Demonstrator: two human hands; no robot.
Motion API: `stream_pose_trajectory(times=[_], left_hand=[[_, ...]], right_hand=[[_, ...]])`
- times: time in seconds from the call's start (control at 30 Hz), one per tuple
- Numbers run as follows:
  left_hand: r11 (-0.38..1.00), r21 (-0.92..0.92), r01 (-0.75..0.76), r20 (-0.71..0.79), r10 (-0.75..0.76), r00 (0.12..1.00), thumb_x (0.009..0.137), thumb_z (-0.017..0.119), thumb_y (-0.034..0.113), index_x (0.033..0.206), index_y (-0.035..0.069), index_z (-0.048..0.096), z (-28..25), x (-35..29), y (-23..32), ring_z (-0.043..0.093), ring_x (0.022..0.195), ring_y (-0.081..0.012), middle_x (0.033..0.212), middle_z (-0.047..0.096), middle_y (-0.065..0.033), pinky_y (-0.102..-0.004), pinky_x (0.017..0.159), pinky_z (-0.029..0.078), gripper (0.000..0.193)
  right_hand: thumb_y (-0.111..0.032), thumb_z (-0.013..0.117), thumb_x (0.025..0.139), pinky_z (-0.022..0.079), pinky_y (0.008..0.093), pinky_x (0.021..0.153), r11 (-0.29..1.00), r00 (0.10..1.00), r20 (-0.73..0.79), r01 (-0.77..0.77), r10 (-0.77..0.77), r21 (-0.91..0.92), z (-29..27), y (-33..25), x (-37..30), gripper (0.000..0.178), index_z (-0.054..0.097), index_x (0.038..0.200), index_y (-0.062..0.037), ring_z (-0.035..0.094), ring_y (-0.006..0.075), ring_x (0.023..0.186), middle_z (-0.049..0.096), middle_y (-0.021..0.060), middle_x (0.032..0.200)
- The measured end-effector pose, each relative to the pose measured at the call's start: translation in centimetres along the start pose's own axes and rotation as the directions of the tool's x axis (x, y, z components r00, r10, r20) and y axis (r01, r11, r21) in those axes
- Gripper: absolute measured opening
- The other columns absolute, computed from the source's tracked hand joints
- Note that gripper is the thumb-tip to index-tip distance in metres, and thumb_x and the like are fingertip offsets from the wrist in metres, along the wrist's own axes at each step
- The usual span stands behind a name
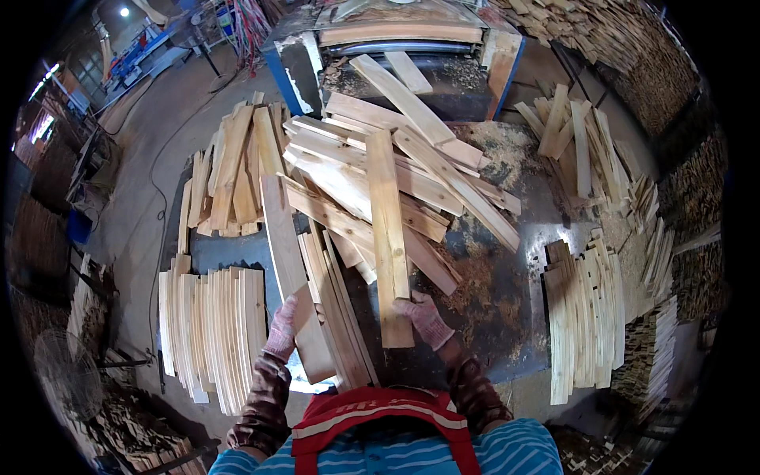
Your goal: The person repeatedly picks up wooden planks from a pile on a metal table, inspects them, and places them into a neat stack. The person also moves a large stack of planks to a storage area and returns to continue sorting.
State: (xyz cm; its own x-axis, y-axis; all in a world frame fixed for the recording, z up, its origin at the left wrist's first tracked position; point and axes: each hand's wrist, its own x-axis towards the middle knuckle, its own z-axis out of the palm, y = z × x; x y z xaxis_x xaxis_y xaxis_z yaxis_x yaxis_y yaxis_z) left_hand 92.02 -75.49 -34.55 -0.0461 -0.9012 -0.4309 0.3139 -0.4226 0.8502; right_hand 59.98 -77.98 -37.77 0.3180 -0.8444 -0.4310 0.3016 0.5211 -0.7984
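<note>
Sawdust and wood chips cover the dark metal surface in front of us, in a workshop crowded with stacked timber. At the far edge of that surface stands a machine with short boards spilling from its mouth into a loose heap of planks lying crosswise over one another.

Our right hand, in a pink knit glove, is closed around the near end of a long plank that runs away from us up onto the heap. Our left hand, gloved the same way, is curled over the edge of a wider board whose near end reaches down toward our chest. Between the two held pieces a few thin strips lie side by side.

To our left a neat stack of pale boards sits near the surface's edge, with a looser pile beyond it. To our right another tidy stack lies flat, and a scattered bundle rests farther off.
</note>
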Motion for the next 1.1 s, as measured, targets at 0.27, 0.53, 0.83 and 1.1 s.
stream_pose_trajectory(times=[0.27, 0.53, 0.83, 1.1], left_hand=[[0.983, -0.177, -0.040, -0.059, 0.030, 0.998, 0.089, 0.070, 0.056, 0.128, 0.004, 0.056, 5.5, 2.7, -1.6, 0.067, 0.094, -0.0204, 0.107, 0.068, -0.0120, -0.0329, 0.081, 0.057, 0.067], [0.987, -0.144, -0.076, -0.018, 0.074, 0.997, 0.091, 0.070, 0.040, 0.134, 0.001, 0.053, 2.8, 4.3, -1.4, 0.066, 0.108, -0.0238, 0.120, 0.065, -0.0124, -0.0364, 0.094, 0.055, 0.060], [0.967, -0.121, -0.225, -0.136, 0.208, 0.969, 0.079, 0.078, 0.014, 0.126, 0.001, 0.058, -7.7, 0.8, -6.1, 0.069, 0.092, -0.0220, 0.102, 0.069, -0.0083, -0.0342, 0.078, 0.060, 0.052], [0.957, 0.265, -0.122, -0.360, 0.215, 0.908, 0.084, 0.075, 0.006, 0.139, 0.008, 0.049, -12.4, -1.8, -17.9, 0.063, 0.092, -0.0142, 0.103, 0.066, -0.0028, -0.0289, 0.078, 0.054, 0.062]], right_hand=[[-0.041, 0.062, 0.093, 0.045, 0.0456, 0.105, 0.415, 0.882, 0.293, 0.439, -0.370, -0.797, 9.5, 3.9, -0.6, 0.076, 0.032, 0.155, -0.0091, 0.053, 0.0450, 0.124, 0.050, 0.0285, 0.138], [-0.041, 0.056, 0.095, 0.052, 0.0473, 0.091, 0.075, 0.747, 0.619, 0.650, -0.242, -0.756, 11.9, -3.7, 4.2, 0.051, 0.051, 0.136, -0.0121, 0.060, 0.0371, 0.108, 0.056, 0.0183, 0.117], [-0.048, 0.061, 0.093, 0.047, 0.0481, 0.098, -0.163, 0.591, 0.150, 0.031, -0.793, -0.986, 4.2, -14.5, 19.4, 0.072, 0.043, 0.150, -0.0085, 0.060, 0.0339, 0.114, 0.061, 0.0186, 0.131], [-0.045, 0.070, 0.078, 0.036, 0.0516, 0.110, -0.049, 0.695, -0.143, -0.249, -0.705, -0.967, -2.7, -15.9, 24.3, 0.087, 0.037, 0.148, -0.0059, 0.047, 0.0380, 0.132, 0.046, 0.0214, 0.145]])
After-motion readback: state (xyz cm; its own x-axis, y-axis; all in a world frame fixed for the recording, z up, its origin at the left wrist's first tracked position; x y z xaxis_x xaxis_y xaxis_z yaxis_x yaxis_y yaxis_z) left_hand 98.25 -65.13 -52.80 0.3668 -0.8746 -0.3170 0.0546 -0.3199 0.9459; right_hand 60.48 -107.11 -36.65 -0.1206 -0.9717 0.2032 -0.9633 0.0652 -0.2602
